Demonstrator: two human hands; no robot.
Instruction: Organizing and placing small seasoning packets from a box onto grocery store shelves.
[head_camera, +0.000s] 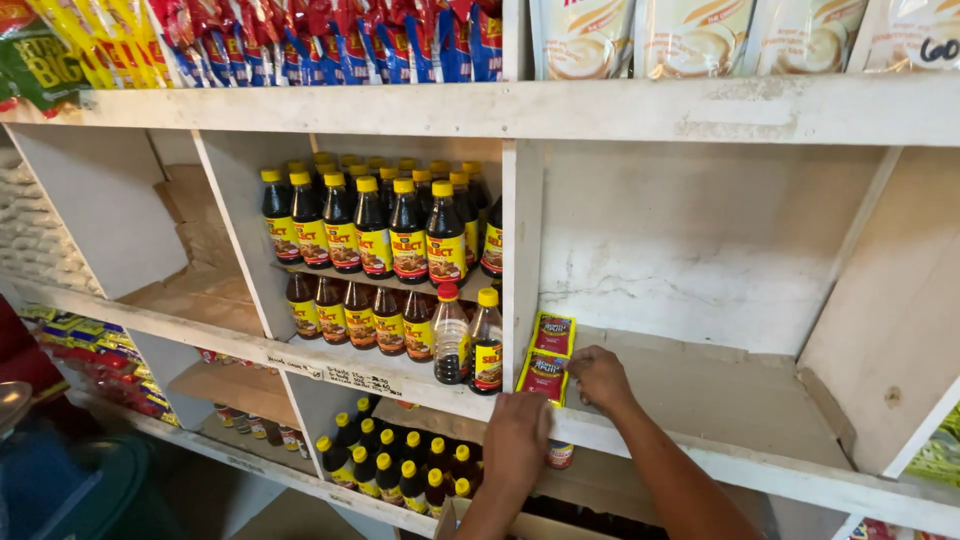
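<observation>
Two hands at red sachets on a white shelf.

Left of everything stand dark bottles (375, 235) with yellow caps, in rows inside the middle bay; two more bottles (470, 340) stand at the bay's front right corner, beside the white divider (522, 260). Just right of that divider the sachets (547, 358) lean in a short strip, the lower one at the front lip of the shelf (730, 400). The left hand (515, 435) lies knuckles up on the shelf edge just below the lower sachet, its fingertips touching or nearly touching the packet; whether it pinches anything cannot be told. The right hand (600, 378) sits just right of the sachets, fingers curled, touching the lower sachet's right edge.
</observation>
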